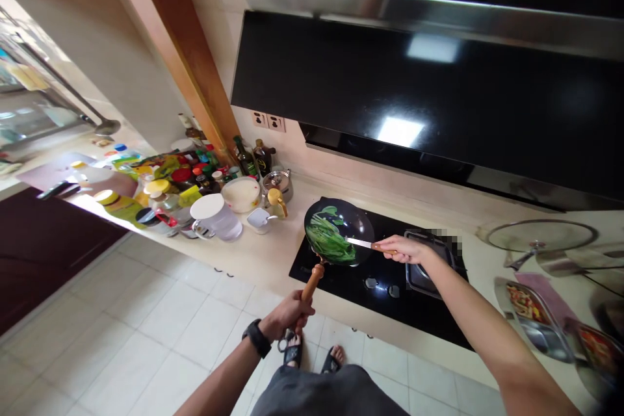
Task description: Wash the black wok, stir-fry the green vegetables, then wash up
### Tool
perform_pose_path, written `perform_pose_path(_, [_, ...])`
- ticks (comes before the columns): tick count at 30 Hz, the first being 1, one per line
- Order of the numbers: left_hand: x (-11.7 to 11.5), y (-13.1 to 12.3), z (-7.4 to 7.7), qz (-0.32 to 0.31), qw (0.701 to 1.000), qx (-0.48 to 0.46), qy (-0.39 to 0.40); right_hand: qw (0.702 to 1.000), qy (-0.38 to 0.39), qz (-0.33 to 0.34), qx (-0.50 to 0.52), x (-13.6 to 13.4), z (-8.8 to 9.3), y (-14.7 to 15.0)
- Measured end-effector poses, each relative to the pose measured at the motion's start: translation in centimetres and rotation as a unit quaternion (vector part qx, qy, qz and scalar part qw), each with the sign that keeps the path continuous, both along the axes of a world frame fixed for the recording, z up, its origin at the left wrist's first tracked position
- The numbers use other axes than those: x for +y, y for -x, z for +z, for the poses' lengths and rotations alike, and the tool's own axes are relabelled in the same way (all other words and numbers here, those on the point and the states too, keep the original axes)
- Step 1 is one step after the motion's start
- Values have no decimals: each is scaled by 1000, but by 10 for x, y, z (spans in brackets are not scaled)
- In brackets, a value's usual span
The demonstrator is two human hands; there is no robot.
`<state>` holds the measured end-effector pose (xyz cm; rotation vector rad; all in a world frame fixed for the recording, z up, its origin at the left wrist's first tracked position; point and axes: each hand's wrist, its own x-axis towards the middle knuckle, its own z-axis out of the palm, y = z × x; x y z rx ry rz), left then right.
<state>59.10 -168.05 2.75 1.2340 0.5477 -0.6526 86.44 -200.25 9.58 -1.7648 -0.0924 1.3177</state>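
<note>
A dark wok (355,221) sits on the left burner of a black glass hob (341,273), with green leafy vegetables (330,240) piled in its near side. My left hand (288,316) is closed round the wok's wooden handle (312,281). A black band is on that wrist. My right hand (407,249) is closed on the wooden grip of a metal spatula (359,243). The spatula's blade reaches into the wok and touches the greens.
Left of the hob the worktop holds a white jug (214,214), a white bowl (241,195), a small cup, a steel pot (279,181) and several bottles and jars. A glass lid (536,235) and steel dishes of cooked food (529,309) lie at right. A black extractor hood (439,91) hangs overhead.
</note>
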Motion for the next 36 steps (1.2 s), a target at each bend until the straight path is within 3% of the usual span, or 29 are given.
perform_pose_path(4, [-4,-4,14,13,999,12,-30,976,20,61,-207,-1,17,63])
perform_pose_path(8, [-11,0,11,22,999,14,-34,888,68,122,-439,-10,21,138])
perform_pose_path(11, [-16,4,4,31,999,6,-20,837,165,154,-498,-21,27,179])
perform_pose_path(14, [-21,9,0,32,999,0,-15,810,225,182,-510,-35,41,200])
perform_pose_path(18, [-26,12,-6,30,999,-7,-13,788,279,244,-491,-35,56,207])
perform_pose_path(21, [-30,12,-9,33,999,-11,-17,776,311,283,-471,-18,48,200])
perform_pose_path(23, [-31,12,-11,33,999,-10,-18,773,332,273,-466,-6,38,190])
perform_pose_path(30, [-35,12,-11,35,999,-4,3,797,320,143,-491,28,13,146])
perform_pose_path(33, [-38,12,-13,42,999,-9,3,804,336,166,-461,46,4,149])
perform_pose_path(36, [-41,13,-15,40,999,-13,7,798,347,210,-446,46,5,169])
